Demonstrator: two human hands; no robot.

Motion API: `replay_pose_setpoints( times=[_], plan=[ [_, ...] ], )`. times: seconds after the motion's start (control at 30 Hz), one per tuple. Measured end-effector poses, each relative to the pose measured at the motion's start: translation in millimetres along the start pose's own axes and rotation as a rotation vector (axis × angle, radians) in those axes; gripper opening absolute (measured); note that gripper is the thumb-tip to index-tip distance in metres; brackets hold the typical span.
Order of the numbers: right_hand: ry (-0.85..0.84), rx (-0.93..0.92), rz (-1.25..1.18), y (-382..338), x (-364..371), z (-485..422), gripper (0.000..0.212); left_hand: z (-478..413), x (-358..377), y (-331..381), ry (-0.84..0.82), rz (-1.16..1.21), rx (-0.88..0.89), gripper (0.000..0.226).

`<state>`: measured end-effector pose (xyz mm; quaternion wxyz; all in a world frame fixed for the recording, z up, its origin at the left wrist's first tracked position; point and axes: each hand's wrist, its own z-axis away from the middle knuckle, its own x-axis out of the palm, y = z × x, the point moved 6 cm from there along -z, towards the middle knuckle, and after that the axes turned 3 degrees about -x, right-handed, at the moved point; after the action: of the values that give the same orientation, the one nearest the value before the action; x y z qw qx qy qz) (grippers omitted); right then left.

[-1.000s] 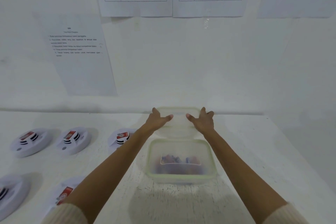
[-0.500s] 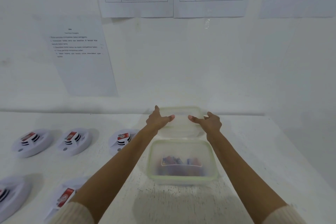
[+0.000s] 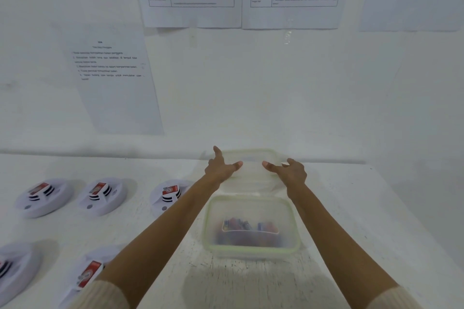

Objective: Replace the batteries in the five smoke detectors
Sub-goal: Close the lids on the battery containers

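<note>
A translucent plastic box (image 3: 251, 249) with a green rim stands uncovered between my forearms, with several batteries (image 3: 248, 227) inside. Its lid (image 3: 251, 155) lies flat just behind it, near the wall. My left hand (image 3: 221, 168) is at the lid's left edge with thumb and forefinger spread. My right hand (image 3: 291, 173) hovers at the lid's right edge, thumb out and fingers loosely curled. Neither hand clearly grips the lid. White round smoke detectors lie to the left: three in a far row (image 3: 44, 195) (image 3: 101, 194) (image 3: 167, 195) and two nearer (image 3: 12, 268) (image 3: 85, 276), each with a red-labelled battery showing.
The white table (image 3: 351, 220) meets a white wall at the back and on the right. Printed sheets (image 3: 113, 77) are taped to the wall. My left forearm crosses over part of the third far detector and the nearest one.
Both hands have slid back from the lid's sides toward me. My right hand has loosened and drawn off the lid's edge. The lid rests where it lay.
</note>
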<state>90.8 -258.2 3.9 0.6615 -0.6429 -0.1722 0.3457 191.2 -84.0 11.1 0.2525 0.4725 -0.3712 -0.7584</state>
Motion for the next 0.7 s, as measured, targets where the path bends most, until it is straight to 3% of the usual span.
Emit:
replay_pose_setpoints(
  times=[0.27, 0.43, 0.7],
  plan=[
    [-0.073, 0.122, -0.181, 11, 2, -8, 0.081, -1, 2, -2, 0.040, -0.094, 0.025, 0.091],
    [-0.034, -0.075, 0.010, -3, 7, -1, 0.052, 0, 0, -3, 0.052, -0.101, 0.038, 0.091],
    [-0.193, -0.131, 0.218, -10, 20, -5, 0.075, 1, -5, -1, -0.058, 0.006, 0.062, 0.101]
  ],
)
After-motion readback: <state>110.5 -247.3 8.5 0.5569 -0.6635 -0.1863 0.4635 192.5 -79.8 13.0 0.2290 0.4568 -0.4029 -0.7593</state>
